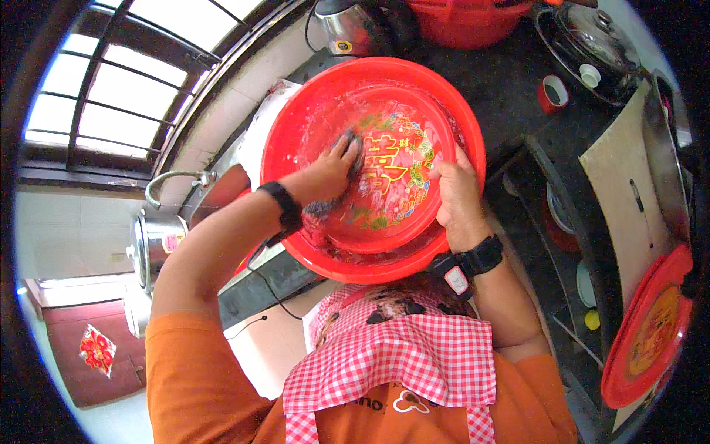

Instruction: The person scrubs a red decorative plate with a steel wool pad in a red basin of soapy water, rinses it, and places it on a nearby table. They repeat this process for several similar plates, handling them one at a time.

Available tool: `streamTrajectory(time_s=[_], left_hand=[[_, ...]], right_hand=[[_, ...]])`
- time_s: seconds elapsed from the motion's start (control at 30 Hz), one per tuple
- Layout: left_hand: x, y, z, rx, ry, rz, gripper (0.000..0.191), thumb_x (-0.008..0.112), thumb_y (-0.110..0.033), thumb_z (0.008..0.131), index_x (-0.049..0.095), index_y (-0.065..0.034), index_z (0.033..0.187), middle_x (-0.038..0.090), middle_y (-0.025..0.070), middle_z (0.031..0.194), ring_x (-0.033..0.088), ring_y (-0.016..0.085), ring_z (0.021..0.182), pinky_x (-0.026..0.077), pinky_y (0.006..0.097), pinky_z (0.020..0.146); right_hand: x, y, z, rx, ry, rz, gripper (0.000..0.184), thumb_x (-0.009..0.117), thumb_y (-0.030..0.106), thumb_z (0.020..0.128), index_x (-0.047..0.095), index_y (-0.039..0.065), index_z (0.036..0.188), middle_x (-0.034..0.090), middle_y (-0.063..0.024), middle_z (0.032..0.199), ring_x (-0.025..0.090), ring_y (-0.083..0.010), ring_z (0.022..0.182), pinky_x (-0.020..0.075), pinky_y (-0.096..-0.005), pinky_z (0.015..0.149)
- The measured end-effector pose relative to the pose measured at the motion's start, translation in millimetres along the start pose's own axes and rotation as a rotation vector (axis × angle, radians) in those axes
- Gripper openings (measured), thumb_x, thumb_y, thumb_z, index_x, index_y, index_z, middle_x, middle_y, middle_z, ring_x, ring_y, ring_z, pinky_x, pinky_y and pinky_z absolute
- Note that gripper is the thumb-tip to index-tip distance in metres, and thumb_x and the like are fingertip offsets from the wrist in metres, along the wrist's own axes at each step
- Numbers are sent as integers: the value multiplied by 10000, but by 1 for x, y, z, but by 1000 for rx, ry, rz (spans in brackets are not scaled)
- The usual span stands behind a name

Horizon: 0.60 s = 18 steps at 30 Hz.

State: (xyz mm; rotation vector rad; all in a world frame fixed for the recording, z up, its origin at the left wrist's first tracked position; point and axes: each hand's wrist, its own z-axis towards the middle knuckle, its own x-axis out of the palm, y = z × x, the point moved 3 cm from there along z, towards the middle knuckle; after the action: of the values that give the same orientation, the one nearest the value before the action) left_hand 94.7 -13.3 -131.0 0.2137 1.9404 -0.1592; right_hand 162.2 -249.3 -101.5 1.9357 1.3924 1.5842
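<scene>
A large red plastic basin [374, 272] sits in front of me with a little water in it. Inside it lies a smaller round red tray [407, 222], wet and printed with a gold character and a coloured floral ring. My left hand [327, 175] presses a dark grey scouring pad [355, 152] against the tray, left of the gold print. The pad's other end shows below the palm. At the right side, my right hand [461, 194] grips the tray's rim, thumb on the inner face. Its other fingers are partly hidden by the rim.
A metal kettle [346, 30] and a red tub [468, 22] stand behind the basin. At right are a glass-lidded pan [596, 50], a red cup [553, 94] and stacked red lids or trays [652, 333]. A tap [175, 176] and steel pot [158, 244] are left.
</scene>
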Motion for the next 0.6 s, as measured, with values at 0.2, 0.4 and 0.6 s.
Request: streamTrajectory(time_s=[0.2,0.4,0.6], left_hand=[[-5,-57,-52,209,-98,-38,720,493,-18,809,176,1,1456,137,281,1498,197,468,1378,317,502,1099],[-48,-129,-33,398,-37,-193,630,533,-128,836,307,1,1411,246,229,1480,213,399,1391,299,463,1117],[-75,-111,43,368,-340,13,593,551,-155,830,385,11,1375,324,181,1466,313,393,1343,327,480,1083]], right_hand=[[-2,-2,6,45,40,60,423,524,24,790,562,41,1211,625,-65,1074,598,-165,854,494,-267,719],[0,-6,8,200,65,363,388,485,284,955,536,11,1225,623,-126,1140,618,-251,1020,512,-376,887],[-1,-2,3,48,-36,-81,390,495,196,941,480,11,1284,574,-135,1215,561,-232,1103,477,-386,923]])
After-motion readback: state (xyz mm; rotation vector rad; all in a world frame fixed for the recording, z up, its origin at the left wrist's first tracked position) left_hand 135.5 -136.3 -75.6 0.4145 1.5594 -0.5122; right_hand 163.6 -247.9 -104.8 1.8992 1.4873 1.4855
